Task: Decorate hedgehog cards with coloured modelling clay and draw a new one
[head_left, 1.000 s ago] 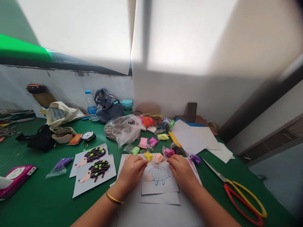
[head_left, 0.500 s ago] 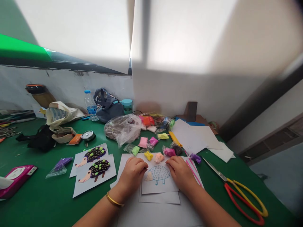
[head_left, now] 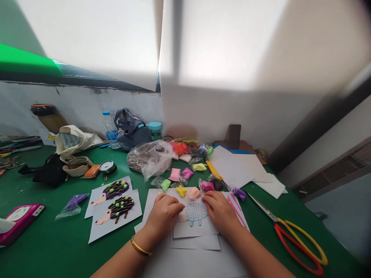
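A small white card [head_left: 195,231] carries a blue marker drawing of a hedgehog [head_left: 195,212], with a patch of peach modelling clay [head_left: 182,217] at its head. My left hand [head_left: 164,211] covers part of that patch, its fingers closed together and their tips over the clay. On the card's right edge rests my right hand [head_left: 222,210], fingers extended, apparently with nothing in them. Beyond the card lie yellow clay [head_left: 181,191], a peach clay packet [head_left: 194,194] and a magenta clay packet [head_left: 206,185]. Larger white sheets [head_left: 191,262] lie underneath.
Two finished-looking hedgehog cards [head_left: 116,216] lie left, near a purple clay packet [head_left: 74,202]. Large scissors [head_left: 290,227] with red and yellow handles lie right. A yellow cutter [head_left: 214,170] lies beside white paper [head_left: 232,170]. Plastic bags [head_left: 152,156] and a blue bag [head_left: 133,133] stand behind.
My left hand's fingers have shifted slightly right and down, further over the peach clay. My right hand stays on the card almost unmoved.
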{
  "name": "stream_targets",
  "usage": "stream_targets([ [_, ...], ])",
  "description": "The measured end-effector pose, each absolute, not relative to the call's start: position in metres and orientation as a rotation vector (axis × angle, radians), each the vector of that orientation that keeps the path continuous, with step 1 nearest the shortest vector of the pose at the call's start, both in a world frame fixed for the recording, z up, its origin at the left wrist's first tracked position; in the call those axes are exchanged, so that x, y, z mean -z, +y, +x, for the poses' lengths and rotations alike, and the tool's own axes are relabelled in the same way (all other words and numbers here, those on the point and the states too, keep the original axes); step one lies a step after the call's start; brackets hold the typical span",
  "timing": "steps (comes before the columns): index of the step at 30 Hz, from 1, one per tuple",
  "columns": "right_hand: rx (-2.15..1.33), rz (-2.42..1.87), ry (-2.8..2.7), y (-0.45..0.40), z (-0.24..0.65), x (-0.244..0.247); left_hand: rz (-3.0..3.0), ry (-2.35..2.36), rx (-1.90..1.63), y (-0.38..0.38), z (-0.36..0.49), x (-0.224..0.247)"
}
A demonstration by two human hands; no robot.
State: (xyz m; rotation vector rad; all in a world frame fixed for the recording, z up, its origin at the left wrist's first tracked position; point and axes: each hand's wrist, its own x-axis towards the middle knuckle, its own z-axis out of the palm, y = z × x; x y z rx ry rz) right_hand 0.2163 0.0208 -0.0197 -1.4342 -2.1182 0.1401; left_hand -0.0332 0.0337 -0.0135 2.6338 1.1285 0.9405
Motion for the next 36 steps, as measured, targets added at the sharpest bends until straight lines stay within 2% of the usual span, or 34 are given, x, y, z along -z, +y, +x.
stream_targets([
  [14, -0.162, -1.442, -2.112, 0.022, 0.217, 0.019, 2.744, 1.228, -0.652, 0.03, -0.025, 0.009],
  [36, -0.209, -1.468, -2.107, 0.021, 0.218, 0.016, 2.819, 1.276, -0.746, 0.024, -0.035, 0.006],
])
